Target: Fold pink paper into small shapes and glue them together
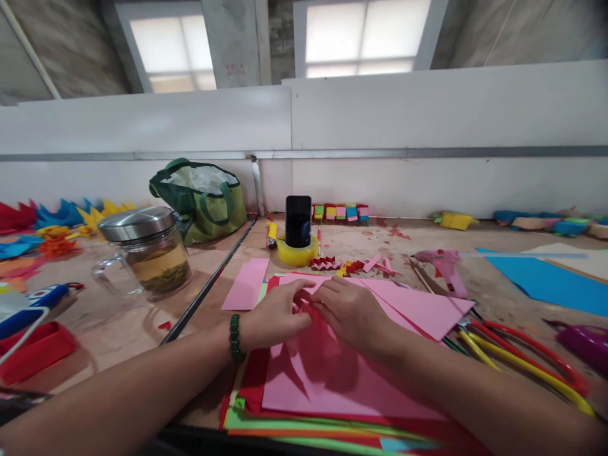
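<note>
My left hand (280, 315), with a green bead bracelet (235, 339) at its wrist, has its thumb and fingers curled together. My right hand (354, 313) meets it fingertip to fingertip, its fingers bent and closed. Between them is a small piece of pink paper (304, 306), mostly hidden by the fingers. Both hands are just above a pink sheet (342, 386), which lies on a stack of red, green and orange paper (254, 386). Another pink sheet (427, 310) sticks out to the right, behind my right wrist.
A phone (299, 221) stands in a yellow tape roll (297, 252). Folded strips and scraps (325, 264) lie before it. Left are a glass tea mug (159, 259) and green bag (213, 209). Right are a pink glue gun (444, 266), scissors (532, 364) and blue paper (546, 282).
</note>
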`<state>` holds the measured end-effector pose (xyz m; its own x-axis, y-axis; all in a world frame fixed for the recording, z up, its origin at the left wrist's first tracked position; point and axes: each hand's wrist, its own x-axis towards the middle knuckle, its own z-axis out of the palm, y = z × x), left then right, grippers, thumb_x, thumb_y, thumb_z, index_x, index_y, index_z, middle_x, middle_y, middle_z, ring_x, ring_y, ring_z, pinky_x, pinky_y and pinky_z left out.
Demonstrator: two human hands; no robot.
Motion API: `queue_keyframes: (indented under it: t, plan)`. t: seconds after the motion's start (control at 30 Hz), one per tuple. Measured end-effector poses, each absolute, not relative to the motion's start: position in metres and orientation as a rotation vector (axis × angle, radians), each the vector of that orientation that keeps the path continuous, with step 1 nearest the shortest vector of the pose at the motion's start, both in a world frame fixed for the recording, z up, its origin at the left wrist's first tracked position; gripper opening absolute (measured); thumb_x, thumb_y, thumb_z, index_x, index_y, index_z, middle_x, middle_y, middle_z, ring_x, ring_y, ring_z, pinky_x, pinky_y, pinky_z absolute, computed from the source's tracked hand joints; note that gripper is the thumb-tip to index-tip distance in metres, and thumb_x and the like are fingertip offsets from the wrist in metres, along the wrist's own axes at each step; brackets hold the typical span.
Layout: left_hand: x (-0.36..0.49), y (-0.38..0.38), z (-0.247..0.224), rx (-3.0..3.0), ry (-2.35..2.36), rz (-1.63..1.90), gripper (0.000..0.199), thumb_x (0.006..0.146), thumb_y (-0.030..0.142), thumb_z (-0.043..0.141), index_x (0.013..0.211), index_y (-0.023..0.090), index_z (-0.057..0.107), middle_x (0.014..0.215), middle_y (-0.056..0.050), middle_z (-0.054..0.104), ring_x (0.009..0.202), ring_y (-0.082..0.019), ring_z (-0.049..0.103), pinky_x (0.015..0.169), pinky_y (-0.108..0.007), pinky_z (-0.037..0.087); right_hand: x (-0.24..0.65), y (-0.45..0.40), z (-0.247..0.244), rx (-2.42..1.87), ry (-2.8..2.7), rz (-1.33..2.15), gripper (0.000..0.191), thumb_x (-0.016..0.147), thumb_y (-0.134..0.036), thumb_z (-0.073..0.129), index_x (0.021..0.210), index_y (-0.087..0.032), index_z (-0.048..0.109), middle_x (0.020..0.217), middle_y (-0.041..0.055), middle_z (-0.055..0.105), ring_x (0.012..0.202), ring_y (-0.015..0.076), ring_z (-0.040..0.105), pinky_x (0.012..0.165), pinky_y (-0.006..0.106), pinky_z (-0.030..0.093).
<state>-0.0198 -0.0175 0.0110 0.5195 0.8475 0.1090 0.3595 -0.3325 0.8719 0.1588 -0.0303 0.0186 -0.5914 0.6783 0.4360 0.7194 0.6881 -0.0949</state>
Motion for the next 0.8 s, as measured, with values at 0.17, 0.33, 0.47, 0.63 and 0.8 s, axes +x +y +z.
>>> queue_keyframes:
  t: [0.17, 0.33, 0.47, 0.63, 0.8]
  plan:
    - [-0.017, -0.02, 0.018, 1.229, 0.539, 0.783, 0.07, 0.062, 0.019, 0.053, 0.132, 0.019, 0.049, 0.11, -0.006, 0.064, 0.095, -0.021, 0.058, 0.084, -0.031, 0.044, 0.165, -0.03, 0.022, -0.75, -2.166, -0.131, 0.013, 0.092, -0.015, 0.051, 0.084, -0.019, 0.06, 0.083, 0.0061, 0.068, 0.08, 0.0171, 0.062, 0.073, 0.029, 0.049]
    - [-0.013, -0.028, 0.015, 1.061, 0.553, 0.738, 0.086, 0.06, 0.01, 0.055, 0.143, 0.021, 0.036, 0.107, -0.005, 0.065, 0.091, -0.021, 0.06, 0.078, -0.028, 0.044, 0.166, -0.031, 0.021, -0.765, -2.122, -0.074, 0.01, 0.086, -0.012, 0.055, 0.081, -0.02, 0.06, 0.077, 0.002, 0.069, 0.07, 0.0139, 0.063, 0.066, 0.026, 0.048]
    - [-0.012, -0.031, 0.01, 1.096, 0.591, 0.742, 0.088, 0.063, 0.009, 0.055, 0.146, 0.025, 0.03, 0.125, -0.005, 0.058, 0.114, -0.024, 0.052, 0.093, -0.033, 0.042, 0.165, -0.03, 0.02, -0.777, -2.152, -0.143, 0.013, 0.083, -0.01, 0.057, 0.088, -0.019, 0.065, 0.079, 0.0025, 0.071, 0.071, 0.014, 0.063, 0.067, 0.025, 0.048]
    - [-0.023, -0.029, 0.002, 1.478, 0.501, 0.821, 0.066, 0.071, 0.015, 0.056, 0.136, 0.027, 0.048, 0.148, -0.002, 0.039, 0.144, -0.029, 0.016, 0.114, -0.047, 0.022, 0.165, -0.032, 0.025, -0.778, -2.196, -0.21, 0.014, 0.083, -0.009, 0.057, 0.083, -0.019, 0.067, 0.081, 0.0043, 0.072, 0.075, 0.0162, 0.062, 0.071, 0.028, 0.049]
    - [-0.029, -0.026, -0.003, 1.593, 0.483, 0.871, 0.052, 0.072, 0.022, 0.063, 0.124, 0.027, 0.06, 0.152, 0.0, 0.034, 0.146, -0.029, 0.011, 0.118, -0.047, 0.012, 0.166, -0.033, 0.027, -0.774, -2.163, -0.25, 0.014, 0.085, -0.01, 0.056, 0.083, -0.019, 0.066, 0.08, 0.0039, 0.072, 0.075, 0.0158, 0.062, 0.071, 0.028, 0.048]
